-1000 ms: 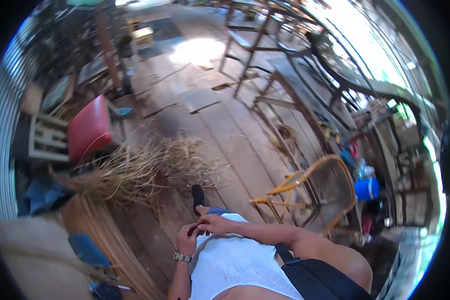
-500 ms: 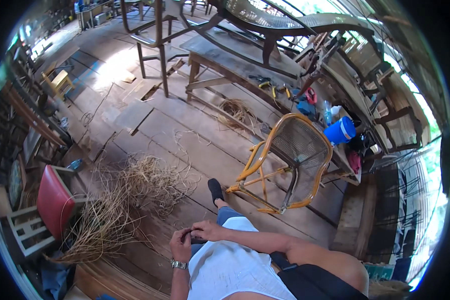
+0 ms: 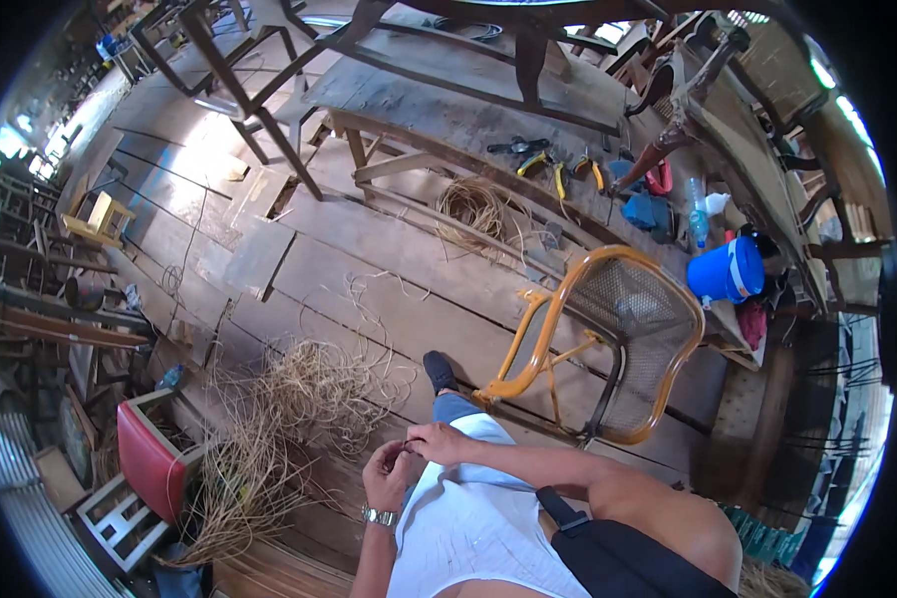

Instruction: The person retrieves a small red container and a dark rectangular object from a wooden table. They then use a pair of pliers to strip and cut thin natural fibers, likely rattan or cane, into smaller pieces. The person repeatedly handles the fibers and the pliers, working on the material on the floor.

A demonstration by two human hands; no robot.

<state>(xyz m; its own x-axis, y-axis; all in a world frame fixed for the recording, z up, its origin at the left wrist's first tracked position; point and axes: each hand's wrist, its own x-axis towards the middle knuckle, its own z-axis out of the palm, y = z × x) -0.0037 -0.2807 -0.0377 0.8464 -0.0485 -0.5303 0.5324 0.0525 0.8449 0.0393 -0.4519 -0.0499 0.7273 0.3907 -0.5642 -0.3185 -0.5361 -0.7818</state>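
In front of my waist my two hands meet with their fingers pinched together. My left hand (image 3: 385, 478), below a metal wristwatch (image 3: 379, 516), is closed. My right hand (image 3: 439, 445) is closed too, its fingertips against those of the left. A small dark thing may be between them, too small to name. Just left of my hands a large tangled heap of thin cane strips (image 3: 304, 399) lies on the plank floor. To the right of my foot stands a rattan chair (image 3: 528, 374) with an orange-brown frame and woven mesh.
A wooden bench (image 3: 399, 125) crosses the far side, bearing pliers (image 3: 562, 179), a plastic bottle (image 3: 698, 214) and a blue jug (image 3: 725, 270). A cane coil (image 3: 471, 211) lies below it. At left are a red-seated chair (image 3: 151, 460) and a small yellow stool (image 3: 100, 219). Floor planks have gaps.
The view has shifted, bringing the bench and rattan chair closer. My hands stay together at my waist, with a slight change in finger position.
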